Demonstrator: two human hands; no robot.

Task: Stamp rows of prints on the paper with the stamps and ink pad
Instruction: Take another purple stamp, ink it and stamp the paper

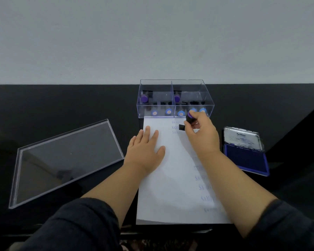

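White paper bears blue prints; ink pad deep blue; stamp black, purple-capped.

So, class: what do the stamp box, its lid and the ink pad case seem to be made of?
Stamp box: clear rigid plastic, probably acrylic; the stamps show through its glossy walls.
Lid: the same clear plastic; the dark table shows through and its edges catch the light.
Ink pad case: looks like metal, given its silvery lid, though painted plastic is possible.
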